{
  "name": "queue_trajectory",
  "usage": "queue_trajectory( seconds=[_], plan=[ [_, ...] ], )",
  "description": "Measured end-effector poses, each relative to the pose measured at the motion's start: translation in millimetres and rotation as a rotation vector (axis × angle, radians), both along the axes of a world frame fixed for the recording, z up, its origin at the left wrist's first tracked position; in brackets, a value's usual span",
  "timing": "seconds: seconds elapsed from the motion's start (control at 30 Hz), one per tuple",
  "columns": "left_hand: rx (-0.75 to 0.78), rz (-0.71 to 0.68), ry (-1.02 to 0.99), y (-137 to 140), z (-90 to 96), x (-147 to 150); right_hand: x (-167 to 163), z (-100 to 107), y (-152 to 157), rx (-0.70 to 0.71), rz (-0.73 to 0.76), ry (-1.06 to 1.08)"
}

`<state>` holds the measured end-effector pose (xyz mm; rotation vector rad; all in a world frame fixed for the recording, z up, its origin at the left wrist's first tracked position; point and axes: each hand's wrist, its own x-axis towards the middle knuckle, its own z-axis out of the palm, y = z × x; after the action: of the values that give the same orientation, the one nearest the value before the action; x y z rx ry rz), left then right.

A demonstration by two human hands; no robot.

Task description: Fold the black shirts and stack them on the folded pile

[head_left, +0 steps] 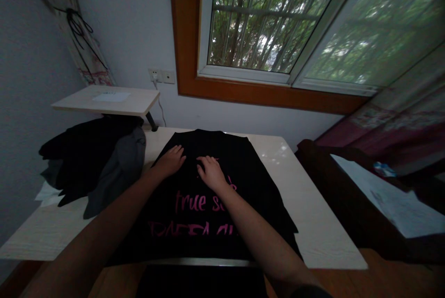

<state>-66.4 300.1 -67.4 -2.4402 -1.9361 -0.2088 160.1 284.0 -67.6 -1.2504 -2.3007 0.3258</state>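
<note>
A black T-shirt (257, 187) with pink lettering, partly readable as "true s", lies spread on a pale wooden table (313, 214). Its lower part hangs past the near edge. On the upper left of the shirt rests my left hand (171, 161), fingers stretched out over the cloth. My right hand (211, 173) lies near the middle of the shirt with its fingers spread, and it and its forearm cover part of the lettering. Neither hand grips anything.
Black and grey clothes (100, 154) are heaped at the table's left, under a small raised shelf (73, 98) bearing a paper (111, 97). A plug sits in the wall socket (155, 75). At right stands dark furniture (323, 191) with a white sheet (385, 196). A window (264, 24) is behind.
</note>
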Motion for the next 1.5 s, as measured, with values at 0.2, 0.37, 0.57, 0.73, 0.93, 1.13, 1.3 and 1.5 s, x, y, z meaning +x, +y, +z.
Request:
queue_trajectory(
  seconds=[0.2, 0.37, 0.57, 0.73, 0.93, 1.13, 1.3, 1.5],
  plan=[
    [0.067, 0.172, -0.005, 25.7, -12.6, -5.2, 1.2, 2.1, -2.1, 0.025, 0.012, -0.009],
    [0.018, 0.273, -0.011, 27.4, -14.3, -7.7, 1.0, 5.1, -4.1, 0.02, 0.019, -0.021],
    [0.05, 0.315, -0.09, 28.0, -4.6, -10.2, 2.3, 5.0, -3.2, -0.002, 0.022, -0.011],
    [0.154, 0.376, -0.137, 32.2, 8.1, -27.1, 4.4, 3.6, -1.6, -0.029, 0.032, 0.036],
    [0.178, 0.358, -0.13, 43.8, 19.6, -45.5, 5.0, 3.6, -1.0, -0.029, 0.041, 0.074],
    [0.111, 0.145, -0.031, 69.9, 28.2, -51.2, 5.1, 4.8, -1.3, -0.023, 0.05, 0.082],
    [0.031, 0.153, 0.06, 92.3, 32.7, -52.0, 6.5, 7.1, -1.9, -0.024, 0.067, 0.092],
    [0.003, 0.125, 0.099, 107.6, 37.5, -56.9, 8.3, 4.9, 1.4, -0.016, 0.129, 0.126]
  ],
)
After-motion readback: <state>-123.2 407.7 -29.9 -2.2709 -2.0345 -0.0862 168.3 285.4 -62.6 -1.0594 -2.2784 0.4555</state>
